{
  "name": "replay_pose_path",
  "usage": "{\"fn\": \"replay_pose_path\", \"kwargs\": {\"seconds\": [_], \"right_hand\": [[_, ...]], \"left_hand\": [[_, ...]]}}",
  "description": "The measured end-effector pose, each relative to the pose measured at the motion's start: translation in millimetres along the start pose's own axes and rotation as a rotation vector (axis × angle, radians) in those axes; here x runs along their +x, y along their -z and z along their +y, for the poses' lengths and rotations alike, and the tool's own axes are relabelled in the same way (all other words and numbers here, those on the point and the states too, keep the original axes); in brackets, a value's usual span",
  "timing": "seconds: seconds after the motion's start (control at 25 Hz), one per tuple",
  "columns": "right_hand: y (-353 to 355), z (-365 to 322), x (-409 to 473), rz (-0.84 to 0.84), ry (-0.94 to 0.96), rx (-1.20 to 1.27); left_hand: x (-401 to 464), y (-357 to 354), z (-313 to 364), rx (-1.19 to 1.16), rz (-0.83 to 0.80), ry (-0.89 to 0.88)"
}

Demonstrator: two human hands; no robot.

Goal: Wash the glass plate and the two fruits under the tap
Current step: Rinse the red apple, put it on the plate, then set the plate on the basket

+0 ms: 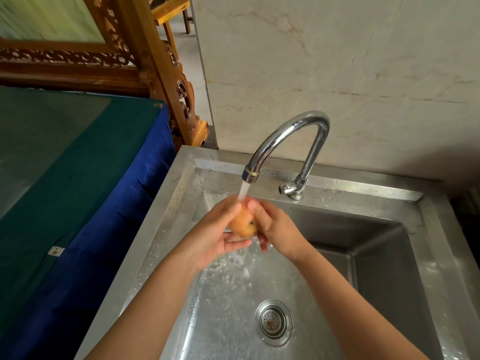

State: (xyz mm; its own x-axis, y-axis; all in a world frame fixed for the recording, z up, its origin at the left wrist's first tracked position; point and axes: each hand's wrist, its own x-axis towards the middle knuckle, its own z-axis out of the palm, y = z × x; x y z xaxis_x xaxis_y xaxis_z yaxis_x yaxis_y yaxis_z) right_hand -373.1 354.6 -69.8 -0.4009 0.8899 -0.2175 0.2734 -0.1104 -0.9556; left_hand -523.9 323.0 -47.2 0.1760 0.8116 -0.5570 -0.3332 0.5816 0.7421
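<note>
An orange fruit [242,224] with a small dark stem end sits between both my hands, right under the running water of the chrome tap [287,141]. My left hand [217,233] cups it from the left and below. My right hand [272,227] presses on it from the right, fingers curled over its top. Both hands hold it above the steel sink [389,268]. No glass plate and no second fruit are in view.
Water splashes onto the sink floor near the round drain strainer [273,322]. The tap lever [287,188] sticks out at the base. A table under a blue and green cloth [78,178] stands at the left, with carved wooden furniture [161,74] behind it.
</note>
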Motion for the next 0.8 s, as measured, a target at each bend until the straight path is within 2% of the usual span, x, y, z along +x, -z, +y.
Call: {"fn": "replay_pose_path", "kwargs": {"seconds": [0.12,0.2,0.28,0.36,0.4,0.48,0.6,0.72,0.8], "right_hand": [[2,0,6,0.097,-0.078,0.083],[4,4,7,0.073,-0.129,0.257],[3,8,4,-0.014,-0.143,0.454],[2,11,6,-0.016,-0.173,0.448],[5,12,9,0.051,-0.210,0.354],[16,17,16,0.296,-0.321,0.187],[38,23,29,0.589,-0.422,0.162],[46,15,49,0.656,-0.402,0.136],[47,9,59,0.669,-0.407,0.090]], "left_hand": [[0,0,0,-0.087,-0.082,-0.024],[1,-1,-1,-0.194,-0.086,-0.029],[5,-6,-2,-0.390,-0.045,0.004],[9,-12,-5,-0.604,0.037,0.053],[10,-15,-7,-0.655,0.085,0.068],[12,-19,-10,-0.615,0.173,0.062],[11,-17,-13,-0.497,0.293,0.015],[10,-14,-11,-0.567,0.288,-0.002],[10,-13,-11,-0.525,0.274,-0.006]]}}
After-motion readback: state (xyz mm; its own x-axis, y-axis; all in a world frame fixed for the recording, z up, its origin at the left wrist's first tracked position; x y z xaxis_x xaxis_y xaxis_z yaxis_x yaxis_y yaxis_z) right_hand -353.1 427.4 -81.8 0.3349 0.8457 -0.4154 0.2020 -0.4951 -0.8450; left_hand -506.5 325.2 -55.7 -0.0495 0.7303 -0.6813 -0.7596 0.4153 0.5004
